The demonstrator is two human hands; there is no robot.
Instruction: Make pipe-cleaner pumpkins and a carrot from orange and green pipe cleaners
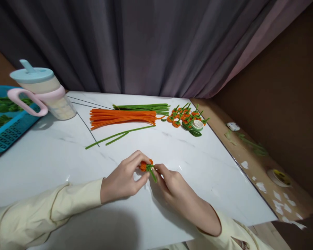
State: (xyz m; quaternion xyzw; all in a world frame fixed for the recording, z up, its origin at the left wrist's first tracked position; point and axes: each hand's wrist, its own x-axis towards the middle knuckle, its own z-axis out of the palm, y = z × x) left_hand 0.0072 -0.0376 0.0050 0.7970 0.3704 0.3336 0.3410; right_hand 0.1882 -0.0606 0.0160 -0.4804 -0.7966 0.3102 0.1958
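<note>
A small orange pipe-cleaner pumpkin (143,166) with a green stem is held above the white table near its front. My left hand (126,175) pinches it from the left between thumb and fingers. From the right, my right hand (173,182) grips the green pipe-cleaner part (153,173) with thumb and forefinger pressed together. Beyond my hands lie a bundle of orange pipe cleaners (122,118), a bundle of green pipe cleaners (143,107) and loose green pieces (120,136). Several finished-looking orange pumpkins (176,123) with green stems sit grouped at the back right.
A tumbler (59,104) with a pink handle and blue lid stands at the back left, beside a blue basket (13,130) holding greens. A white ring-shaped roll (197,125) lies by the pumpkins. Paper scraps (261,187) litter the brown surface right of the table (211,166).
</note>
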